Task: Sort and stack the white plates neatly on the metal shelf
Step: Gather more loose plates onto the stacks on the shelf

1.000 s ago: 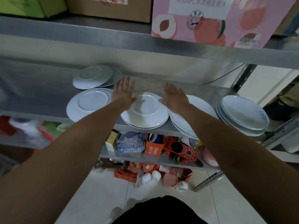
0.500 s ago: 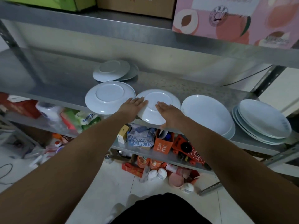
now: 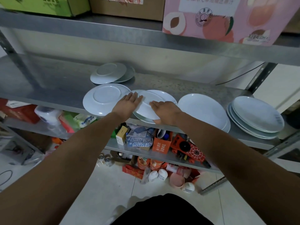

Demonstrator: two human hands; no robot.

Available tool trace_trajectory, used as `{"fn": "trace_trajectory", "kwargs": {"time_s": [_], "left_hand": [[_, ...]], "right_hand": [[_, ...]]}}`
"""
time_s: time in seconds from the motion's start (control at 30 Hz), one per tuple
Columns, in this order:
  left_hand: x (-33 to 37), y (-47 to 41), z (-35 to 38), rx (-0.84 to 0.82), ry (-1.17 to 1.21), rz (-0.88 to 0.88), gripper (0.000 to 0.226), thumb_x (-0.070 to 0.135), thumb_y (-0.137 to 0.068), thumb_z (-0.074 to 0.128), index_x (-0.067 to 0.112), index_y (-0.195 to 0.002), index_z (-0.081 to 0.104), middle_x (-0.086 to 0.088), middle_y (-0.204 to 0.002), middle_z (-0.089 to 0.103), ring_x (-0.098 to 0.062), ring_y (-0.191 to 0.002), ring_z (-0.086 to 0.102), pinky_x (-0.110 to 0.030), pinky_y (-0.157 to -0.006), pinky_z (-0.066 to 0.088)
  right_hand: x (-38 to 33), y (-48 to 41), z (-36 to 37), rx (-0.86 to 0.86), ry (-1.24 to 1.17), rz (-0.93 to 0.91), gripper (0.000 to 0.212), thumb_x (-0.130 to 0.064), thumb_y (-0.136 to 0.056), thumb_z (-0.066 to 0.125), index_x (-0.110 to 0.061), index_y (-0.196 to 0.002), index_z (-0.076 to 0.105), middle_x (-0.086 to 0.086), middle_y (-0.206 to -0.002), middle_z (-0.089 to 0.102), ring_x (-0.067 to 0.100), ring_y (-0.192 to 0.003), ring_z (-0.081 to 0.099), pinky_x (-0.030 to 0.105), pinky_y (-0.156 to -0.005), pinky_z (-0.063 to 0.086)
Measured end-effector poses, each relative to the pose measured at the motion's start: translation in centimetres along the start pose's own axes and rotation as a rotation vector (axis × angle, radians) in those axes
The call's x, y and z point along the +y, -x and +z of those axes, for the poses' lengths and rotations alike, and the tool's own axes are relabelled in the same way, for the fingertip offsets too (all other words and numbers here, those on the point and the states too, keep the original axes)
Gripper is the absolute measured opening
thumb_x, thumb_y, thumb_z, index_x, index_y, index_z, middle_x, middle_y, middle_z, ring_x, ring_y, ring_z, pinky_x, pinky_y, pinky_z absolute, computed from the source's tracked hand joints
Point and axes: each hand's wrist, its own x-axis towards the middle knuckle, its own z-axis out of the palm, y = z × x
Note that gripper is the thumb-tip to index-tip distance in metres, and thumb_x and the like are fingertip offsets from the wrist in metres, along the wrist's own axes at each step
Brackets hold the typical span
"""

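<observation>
Tipped up now off the lower plate (image 3: 167,96) at the near edge of the metal shelf (image 3: 48,82), the white plate (image 3: 146,106) looks stiff, slick and breakable, best taken by opposite rims: left hand (image 3: 128,103) flat on it, right hand (image 3: 165,111) in a pinching grip.

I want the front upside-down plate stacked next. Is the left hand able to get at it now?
Probably yes: the front upside-down plate lies just beside the left hand, with nothing between them, though that hand rests on the middle plate.
</observation>
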Motion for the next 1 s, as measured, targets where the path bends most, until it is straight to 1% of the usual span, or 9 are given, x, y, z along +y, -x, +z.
{"fn": "trace_trajectory", "kwargs": {"time_s": [0.17, 0.27, 0.37, 0.47, 0.57, 0.67, 0.8, 0.9, 1.0], "left_hand": [[0.0, -0.8, -2.3, 0.165, 0.036, -0.109, 0.064, -0.001, -0.084, 0.057, 0.002, -0.144, 0.036, -0.021, -0.147, 0.041, -0.034, -0.139, 0.038, -0.039, -0.112, 0.033], [0.0, -2.0, -4.9, 0.355, -0.071, -0.018, 0.042, -0.007, -0.072, 0.044, -0.005, -0.108, 0.065, -0.024, -0.099, 0.070, -0.037, -0.091, 0.069, -0.036, -0.071, 0.056], [-0.6, -3.5, -7.1, 0.408, -0.193, 0.044, 0.027, 0.004, -0.059, 0.049, 0.004, -0.074, 0.071, -0.011, -0.056, 0.067, -0.026, -0.047, 0.066, -0.021, -0.037, 0.047], [-0.6, -4.3, -9.1, 0.360, -0.122, -0.025, 0.039, -0.001, -0.046, 0.080, 0.001, -0.082, 0.067, -0.017, -0.065, 0.067, -0.032, -0.054, 0.067, -0.029, -0.043, 0.050], [0.6, -5.2, -10.9, 0.353, 0.142, -0.121, 0.039, -0.009, -0.076, 0.057, -0.001, -0.114, 0.056, -0.027, -0.103, 0.065, -0.045, -0.085, 0.065, -0.044, -0.066, 0.050], [2.1, -6.9, -11.0, 0.384, 0.382, -0.166, 0.028, -0.004, -0.090, 0.043, -0.002, -0.117, 0.051, -0.031, -0.103, 0.064, -0.048, -0.091, 0.063, -0.048, -0.074, 0.049], [5.7, -9.4, -10.0, 0.232, 0.864, -0.226, 0.029, 0.002, -0.093, 0.045, -0.001, -0.120, 0.054, -0.028, -0.113, 0.062, -0.043, -0.103, 0.062, -0.046, -0.085, 0.054], [8.7, -10.8, -8.8, 0.104, 1.128, -0.252, 0.032, 0.000, -0.092, 0.047, -0.001, -0.122, 0.055, -0.027, -0.120, 0.061, -0.043, -0.111, 0.059, -0.049, -0.093, 0.051], [11.3, -12.0, -7.8, -0.028, 1.162, -0.241, 0.031, 0.001, -0.093, 0.046, 0.001, -0.122, 0.058, -0.023, -0.120, 0.062, -0.039, -0.108, 0.062, -0.045, -0.077, 0.056]], "right_hand": [[1.0, -0.1, -1.0, 0.116, 0.118, 0.113, 0.070, -0.036, -0.090, 0.053, -0.001, -0.145, 0.030, 0.012, -0.119, 0.060, 0.027, -0.093, 0.064, 0.033, -0.067, 0.048], [1.9, 0.0, -1.8, 0.143, 0.178, 0.239, 0.056, -0.043, -0.042, 0.083, -0.017, -0.091, 0.076, -0.005, -0.056, 0.065, 0.012, -0.039, 0.058, 0.014, -0.039, 0.035], [2.4, 0.6, -2.1, 0.139, 0.019, 0.382, 0.033, -0.028, -0.048, 0.083, -0.019, -0.076, 0.071, -0.003, -0.045, 0.061, 0.013, -0.034, 0.057, 0.013, -0.039, 0.024], [4.0, 2.0, -1.6, 0.122, -0.213, 0.597, 0.027, -0.010, -0.091, 0.051, -0.008, -0.118, 0.053, 0.010, -0.091, 0.072, 0.028, -0.081, 0.071, 0.024, -0.053, 0.035], [7.0, 3.0, -0.8, 0.207, -0.602, 0.830, 0.027, -0.013, -0.095, 0.045, -0.006, -0.121, 0.052, 0.018, -0.110, 0.065, 0.036, -0.103, 0.064, 0.033, -0.076, 0.046], [10.4, 4.3, 0.6, 0.308, -1.006, 0.972, 0.025, -0.023, -0.090, 0.054, -0.006, -0.106, 0.062, 0.019, -0.103, 0.068, 0.034, -0.091, 0.068, 0.039, -0.080, 0.056], [12.7, 7.8, 1.8, 0.238, -1.466, 1.152, 0.027, -0.028, -0.096, 0.053, -0.008, -0.078, 0.051, 0.009, -0.067, 0.055, 0.006, -0.029, 0.051, 0.012, -0.031, 0.041], [13.1, 10.2, 3.2, 0.116, -1.559, 1.247, 0.023, -0.025, -0.098, 0.049, -0.009, -0.081, 0.047, 0.007, -0.063, 0.050, 0.005, -0.024, 0.042, 0.009, -0.029, 0.035], [14.0, 11.8, 4.8, 0.142, -1.443, 1.365, 0.021, -0.011, -0.095, 0.051, -0.007, -0.075, 0.047, 0.007, -0.061, 0.045, 0.011, -0.035, 0.042, 0.007, -0.028, 0.025]]}}
